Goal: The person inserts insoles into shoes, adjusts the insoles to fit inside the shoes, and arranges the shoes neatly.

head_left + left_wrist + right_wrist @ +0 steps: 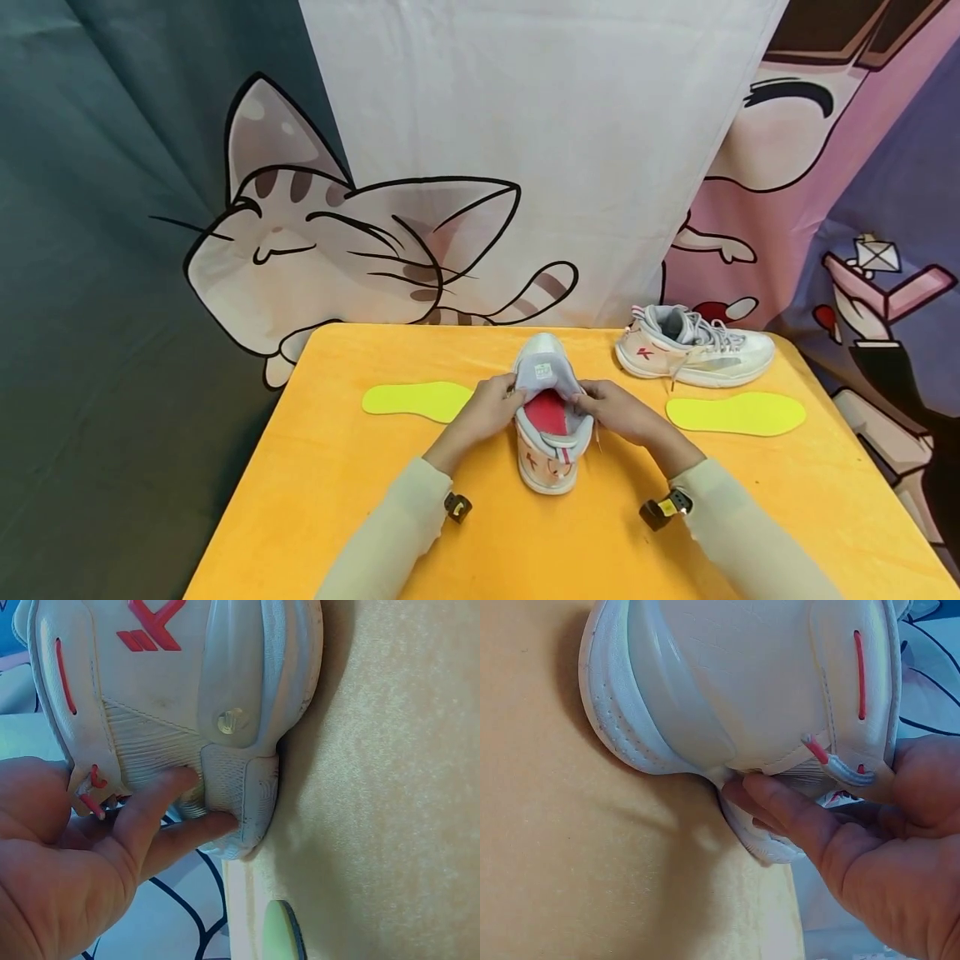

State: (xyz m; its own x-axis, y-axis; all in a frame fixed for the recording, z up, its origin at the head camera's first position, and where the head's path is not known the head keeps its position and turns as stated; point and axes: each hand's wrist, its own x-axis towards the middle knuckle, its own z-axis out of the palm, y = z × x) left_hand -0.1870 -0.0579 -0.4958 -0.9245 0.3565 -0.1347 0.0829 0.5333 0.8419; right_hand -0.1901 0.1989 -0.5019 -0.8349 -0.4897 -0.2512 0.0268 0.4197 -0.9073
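Observation:
A white sneaker (pixel 547 477) stands on the table with its heel facing me and its toe pointing away. Both hands grip it at the collar, one on each side. My left hand (pixel 489 410) has its thumb at the opening's edge and its fingers spread along the outer side (pixel 161 682). On the opposite side my right hand (pixel 621 411) does the same, fingertips low against the upper (pixel 727 690). The opening is spread, showing a red lining (pixel 546 412) inside and a grey tongue with a small label (pixel 543 372). Red-tipped laces hang loose near both hands.
A yellow insole (pixel 412 399) lies left of the sneaker, partly behind the left hand. Another yellow insole (pixel 735 414) lies to the right. Behind it the matching sneaker (pixel 723 362) stands sideways, near the back edge of the orange table (pixel 315 500). A printed cloth (pixel 555 125) hangs behind.

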